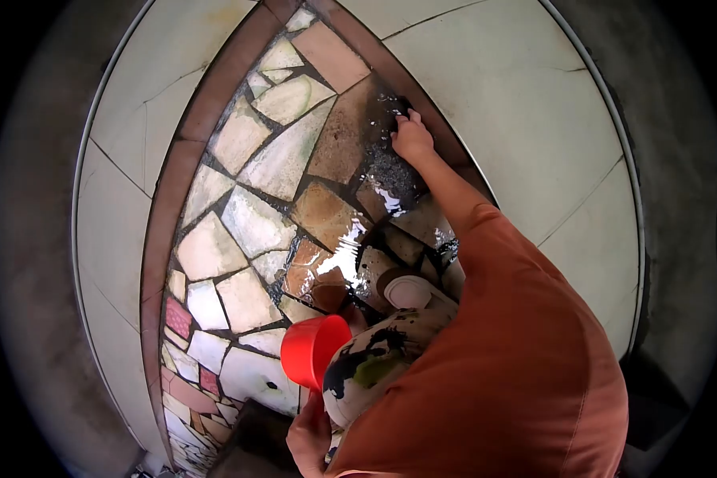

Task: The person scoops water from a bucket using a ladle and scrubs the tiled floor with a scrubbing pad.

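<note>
My left hand is closed just below a red plastic dipper at the bottom centre, gripping it at its lower end. The dipper is tilted, with its mouth toward my knee. My right hand reaches far forward onto the wet stone floor, by its brown right-hand border. Its fingers are curled against a dark patch, and whatever they may hold is hidden. Water and suds spread around that hand and back toward my legs.
Pale tiled walls rise on both sides of the narrow floor, meeting a brown border. A round white object sits beside my patterned knee. Dry irregular stone pieces cover the left side.
</note>
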### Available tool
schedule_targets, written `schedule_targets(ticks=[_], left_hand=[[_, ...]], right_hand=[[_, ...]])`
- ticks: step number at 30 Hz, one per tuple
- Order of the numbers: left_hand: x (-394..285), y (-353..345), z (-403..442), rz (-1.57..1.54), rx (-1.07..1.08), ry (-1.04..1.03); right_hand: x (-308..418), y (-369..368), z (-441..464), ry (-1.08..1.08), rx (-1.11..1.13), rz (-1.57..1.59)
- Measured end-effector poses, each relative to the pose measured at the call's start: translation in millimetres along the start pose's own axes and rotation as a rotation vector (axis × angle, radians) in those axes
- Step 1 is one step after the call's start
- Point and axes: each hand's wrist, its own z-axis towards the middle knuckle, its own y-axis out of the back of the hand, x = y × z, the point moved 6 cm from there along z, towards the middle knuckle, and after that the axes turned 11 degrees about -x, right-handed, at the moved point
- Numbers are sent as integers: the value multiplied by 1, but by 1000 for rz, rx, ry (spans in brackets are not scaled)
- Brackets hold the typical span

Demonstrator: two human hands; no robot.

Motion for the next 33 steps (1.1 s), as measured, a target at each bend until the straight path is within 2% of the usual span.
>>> schedule_targets(ticks=[4, 10, 13, 15, 16, 19, 23, 25, 29, 32, 33], left_hand=[[2, -3, -4, -92, -105, -27], [3, -3, -4, -93, -104, -40], [0, -3, -4, -57, -130, -44], [-2, -4, -3, -56, -112, -30], [-1, -5, -2, -54, -96, -19], [2, -10, -2, -41, -63, -37], [-8, -9, 0, -8, -30, -21], [-8, -9, 0, -33, -36, -23], [-6, -10, -1, -78, -47, -15], [-8, -7, -2, -118, -35, -18], [-7, -8, -2, -102, -18, 3]], right_hand=[[3, -14, 19, -104, 69, 27], [1, -26, 25, -175, 172, 47], [6, -23, 17, -43, 85, 49], [17, -6, -3, 159, -134, 237], [22, 4, -13, 155, -137, 234], [54, 24, -38, 384, -266, 304], [92, 34, -55, 496, -321, 354], [117, 44, -68, 629, -443, 429], [152, 45, -89, 674, -408, 504], [165, 42, -109, 757, -438, 472], [167, 37, -112, 770, -388, 403]])
